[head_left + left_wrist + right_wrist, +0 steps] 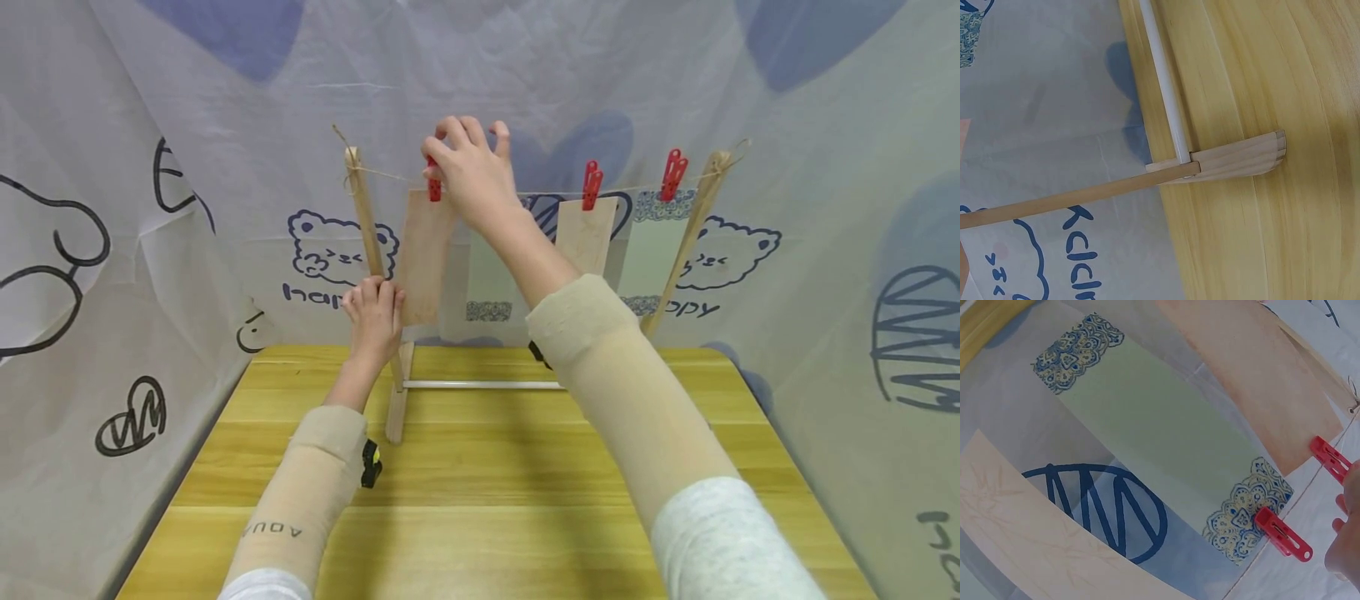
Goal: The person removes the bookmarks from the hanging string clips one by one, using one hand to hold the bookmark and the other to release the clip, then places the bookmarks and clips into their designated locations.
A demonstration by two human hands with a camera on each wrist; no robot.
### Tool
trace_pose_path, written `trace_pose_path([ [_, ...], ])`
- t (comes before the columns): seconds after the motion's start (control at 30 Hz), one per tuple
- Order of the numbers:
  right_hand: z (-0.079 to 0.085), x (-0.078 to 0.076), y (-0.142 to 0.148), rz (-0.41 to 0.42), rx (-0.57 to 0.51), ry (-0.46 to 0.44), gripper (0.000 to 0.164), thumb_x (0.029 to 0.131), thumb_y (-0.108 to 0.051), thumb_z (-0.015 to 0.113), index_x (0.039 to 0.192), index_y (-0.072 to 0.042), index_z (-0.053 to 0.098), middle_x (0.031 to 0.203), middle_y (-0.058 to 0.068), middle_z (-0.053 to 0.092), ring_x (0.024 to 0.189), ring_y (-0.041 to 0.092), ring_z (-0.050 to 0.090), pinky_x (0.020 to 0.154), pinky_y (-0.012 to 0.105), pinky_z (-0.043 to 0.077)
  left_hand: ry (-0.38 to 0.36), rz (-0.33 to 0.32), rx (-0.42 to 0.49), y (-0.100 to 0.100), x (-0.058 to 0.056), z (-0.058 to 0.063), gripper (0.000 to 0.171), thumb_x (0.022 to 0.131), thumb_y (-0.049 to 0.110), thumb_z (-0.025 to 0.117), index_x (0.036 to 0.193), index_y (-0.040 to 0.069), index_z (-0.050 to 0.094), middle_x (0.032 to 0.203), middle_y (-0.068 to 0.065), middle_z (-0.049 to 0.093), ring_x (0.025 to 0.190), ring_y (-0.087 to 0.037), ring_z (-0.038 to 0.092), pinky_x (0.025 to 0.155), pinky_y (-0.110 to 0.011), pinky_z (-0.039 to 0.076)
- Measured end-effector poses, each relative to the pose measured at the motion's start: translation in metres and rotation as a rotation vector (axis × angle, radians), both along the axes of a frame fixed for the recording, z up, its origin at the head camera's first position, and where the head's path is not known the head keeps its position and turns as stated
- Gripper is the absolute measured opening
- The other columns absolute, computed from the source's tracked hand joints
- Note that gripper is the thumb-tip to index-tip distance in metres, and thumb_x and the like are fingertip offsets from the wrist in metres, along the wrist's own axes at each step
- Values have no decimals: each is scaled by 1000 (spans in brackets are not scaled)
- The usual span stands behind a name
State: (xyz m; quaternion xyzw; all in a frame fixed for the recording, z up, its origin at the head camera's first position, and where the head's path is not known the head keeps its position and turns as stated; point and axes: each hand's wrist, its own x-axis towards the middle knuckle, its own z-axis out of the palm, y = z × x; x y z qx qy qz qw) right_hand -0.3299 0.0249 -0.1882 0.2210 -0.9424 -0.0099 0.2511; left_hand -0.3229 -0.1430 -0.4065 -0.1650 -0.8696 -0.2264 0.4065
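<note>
My right hand (476, 171) is raised at the string, thumb and fingers pinching a red clothespin (1330, 459). Just below that clothespin hangs a tan paper strip (426, 262), its top edge at the string. My left hand (375, 317) grips the left wooden post (366, 212) partway up, close to the strip's lower left edge. Beside the tan strip hangs a pale green strip with blue patterned ends (1160, 434), clipped by another red clothespin (1282, 534). In the head view my right hand hides that clip.
Farther right, another tan strip (585, 237) and a green patterned strip (656, 242) hang from red clothespins. The string runs to the right wooden post (693, 221). A white rod (480, 385) crosses low above the wooden table (480, 533). Behind hangs a printed white cloth (247, 167).
</note>
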Motion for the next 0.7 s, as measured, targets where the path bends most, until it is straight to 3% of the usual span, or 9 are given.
trace_pose_path([
  [0.7, -2, -2, 3, 68, -134, 199, 25, 96, -36, 39, 108, -21, 55, 124, -2, 43, 123, 17, 31, 99, 43, 14, 65, 2, 31, -6, -4, -6, 48, 99, 37, 23, 97, -4, 48, 103, -20, 38, 92, -38, 34, 86, -56, 19],
])
